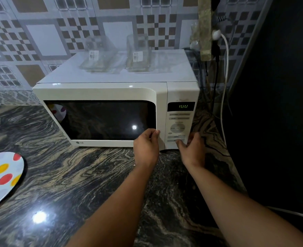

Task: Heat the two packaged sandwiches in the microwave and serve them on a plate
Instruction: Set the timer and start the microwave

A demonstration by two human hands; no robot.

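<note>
At the lower right corner of the closed microwave [115, 106] door, I saw my left hand [146, 146] with its fingertips curled against the door's edge, and just right of it my right hand [191, 148] with its thumb on the lowest buttons of the control panel [180, 125], whose display [182, 106] glowed green above. Up beyond both hands, on the microwave's top, stood two clear plastic sandwich packages [100, 54], apparently empty. Far left of my left hand, the polka-dot plate [2, 177] lay on the dark marbled counter [76, 175].
</note>
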